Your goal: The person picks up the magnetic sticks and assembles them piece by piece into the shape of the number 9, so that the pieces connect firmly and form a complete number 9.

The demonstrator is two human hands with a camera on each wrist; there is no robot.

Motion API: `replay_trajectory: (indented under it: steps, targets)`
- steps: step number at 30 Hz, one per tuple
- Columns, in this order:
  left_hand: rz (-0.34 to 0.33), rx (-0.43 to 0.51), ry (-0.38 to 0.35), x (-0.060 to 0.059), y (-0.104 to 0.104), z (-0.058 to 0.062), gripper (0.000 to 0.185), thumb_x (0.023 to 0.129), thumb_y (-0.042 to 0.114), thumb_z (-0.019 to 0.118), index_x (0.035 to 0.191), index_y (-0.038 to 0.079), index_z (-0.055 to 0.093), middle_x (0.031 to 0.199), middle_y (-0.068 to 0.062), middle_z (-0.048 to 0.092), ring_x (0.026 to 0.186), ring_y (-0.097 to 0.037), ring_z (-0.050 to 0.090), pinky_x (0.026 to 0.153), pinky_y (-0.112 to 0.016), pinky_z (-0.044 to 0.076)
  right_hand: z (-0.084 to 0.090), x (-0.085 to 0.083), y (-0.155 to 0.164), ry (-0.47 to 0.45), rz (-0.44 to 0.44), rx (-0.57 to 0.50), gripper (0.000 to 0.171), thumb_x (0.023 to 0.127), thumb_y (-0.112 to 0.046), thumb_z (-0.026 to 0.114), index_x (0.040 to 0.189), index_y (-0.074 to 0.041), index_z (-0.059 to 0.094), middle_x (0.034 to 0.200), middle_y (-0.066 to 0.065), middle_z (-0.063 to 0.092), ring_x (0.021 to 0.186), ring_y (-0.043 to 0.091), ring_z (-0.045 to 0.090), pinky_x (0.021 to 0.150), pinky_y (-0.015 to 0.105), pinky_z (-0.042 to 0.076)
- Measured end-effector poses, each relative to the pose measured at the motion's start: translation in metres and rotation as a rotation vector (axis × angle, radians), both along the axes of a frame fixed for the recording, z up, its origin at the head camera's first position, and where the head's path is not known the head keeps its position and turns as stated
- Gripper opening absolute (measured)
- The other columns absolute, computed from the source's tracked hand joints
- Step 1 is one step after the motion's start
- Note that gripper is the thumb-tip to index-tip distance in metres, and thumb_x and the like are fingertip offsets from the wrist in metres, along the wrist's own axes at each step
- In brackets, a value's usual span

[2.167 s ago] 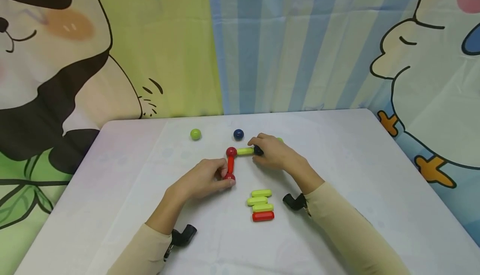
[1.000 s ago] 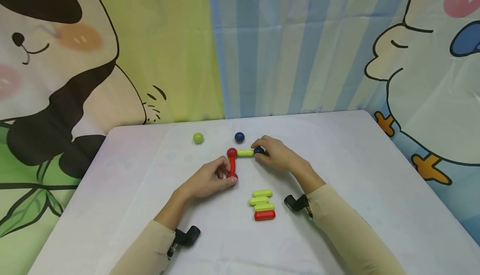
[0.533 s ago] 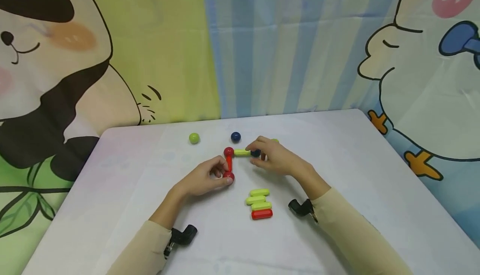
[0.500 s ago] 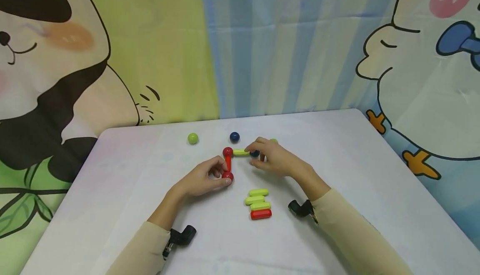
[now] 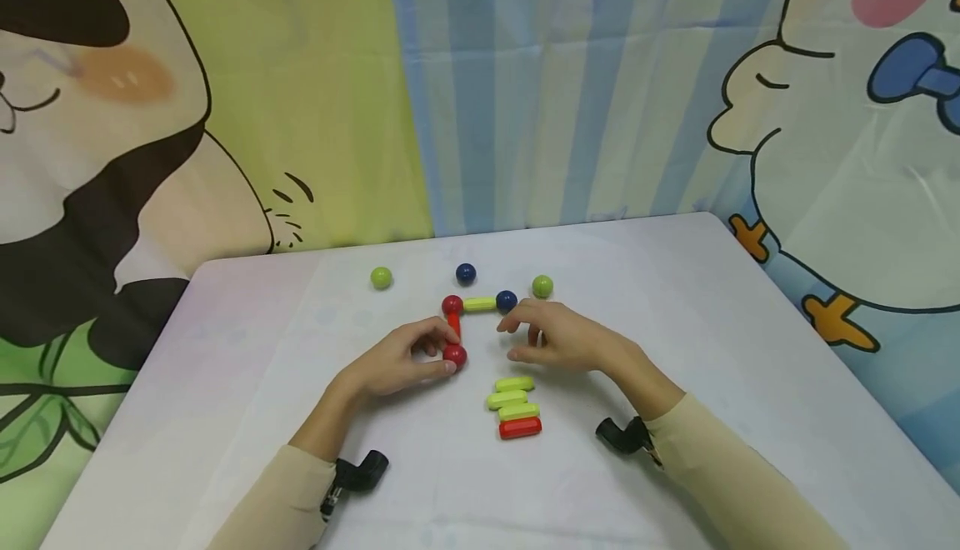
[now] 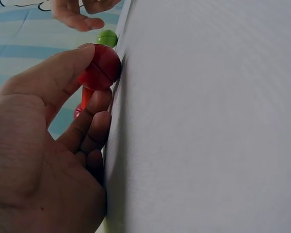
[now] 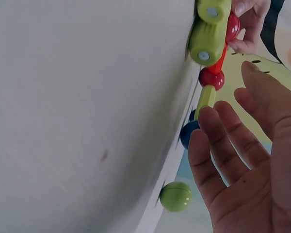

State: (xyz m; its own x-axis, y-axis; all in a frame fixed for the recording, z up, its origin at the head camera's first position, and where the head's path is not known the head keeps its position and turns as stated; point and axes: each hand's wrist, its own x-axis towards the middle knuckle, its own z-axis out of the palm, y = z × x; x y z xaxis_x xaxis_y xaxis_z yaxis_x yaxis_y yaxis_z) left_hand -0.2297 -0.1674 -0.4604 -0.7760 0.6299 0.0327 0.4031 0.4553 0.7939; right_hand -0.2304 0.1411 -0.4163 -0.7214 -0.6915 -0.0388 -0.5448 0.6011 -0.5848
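My left hand pinches a red ball between thumb and curled fingers. From that ball a red rod runs away to a second red ball. A lime-green rod joins that corner to a dark blue ball on the right, so the joined pieces form an angle on the table. My right hand is just right of and nearer than the blue ball, fingers loosely bent, holding nothing. In the right wrist view its fingers partly overlap the blue ball.
Loose balls lie toward the back of the white table: a green one, a dark blue one and another green one. In front, green rods lie in a row with a red rod. A printed curtain hangs behind.
My right hand has let go of the blue ball at the green rod's end and drawn back toward me and right, uncovering that ball and the green ball behind. My left hand keeps its hold.
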Motion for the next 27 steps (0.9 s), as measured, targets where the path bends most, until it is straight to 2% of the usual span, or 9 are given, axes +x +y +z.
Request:
replay_trajectory:
  steps: [6, 13, 18, 27]
  targets:
    - [0.013, -0.01, -0.003, 0.002, 0.001, 0.0, 0.028, 0.092, 0.03, 0.078, 0.116, 0.028, 0.064, 0.104, 0.007, 0.062, 0.1, -0.017, 0.056, 0.09, -0.03, 0.046, -0.002, 0.009, 0.001, -0.04, 0.055, -0.023, 0.033, 0.098, -0.026, 0.072, 0.128, -0.013, 0.067, 0.124, 0.001, 0.066, 0.091, 0.012, 0.062, 0.084, 0.029, 0.055]
    - [0.015, -0.024, -0.023, 0.002, 0.001, -0.002, 0.028, 0.092, 0.032, 0.078, 0.116, 0.03, 0.064, 0.104, 0.007, 0.061, 0.101, -0.017, 0.056, 0.091, -0.031, 0.046, -0.002, 0.016, -0.001, -0.043, 0.081, 0.027, 0.029, 0.098, -0.024, 0.072, 0.126, -0.015, 0.069, 0.12, -0.001, 0.066, 0.091, 0.01, 0.059, 0.084, 0.027, 0.054]
    - [0.017, -0.019, -0.02, 0.001, 0.002, -0.001, 0.029, 0.092, 0.031, 0.078, 0.117, 0.027, 0.064, 0.105, 0.004, 0.061, 0.102, -0.018, 0.055, 0.093, -0.034, 0.045, 0.0, 0.016, -0.001, -0.025, 0.103, 0.061, 0.027, 0.097, -0.022, 0.072, 0.124, -0.015, 0.069, 0.118, -0.002, 0.067, 0.092, 0.012, 0.061, 0.084, 0.028, 0.054]
    - [0.029, -0.007, -0.021, 0.002, 0.003, -0.003, 0.03, 0.091, 0.028, 0.079, 0.117, 0.025, 0.064, 0.104, 0.004, 0.062, 0.1, -0.018, 0.056, 0.092, -0.034, 0.045, 0.0, 0.016, 0.002, -0.061, 0.117, 0.064, 0.025, 0.095, -0.019, 0.074, 0.119, -0.017, 0.07, 0.108, -0.006, 0.069, 0.089, 0.01, 0.06, 0.082, 0.027, 0.053]
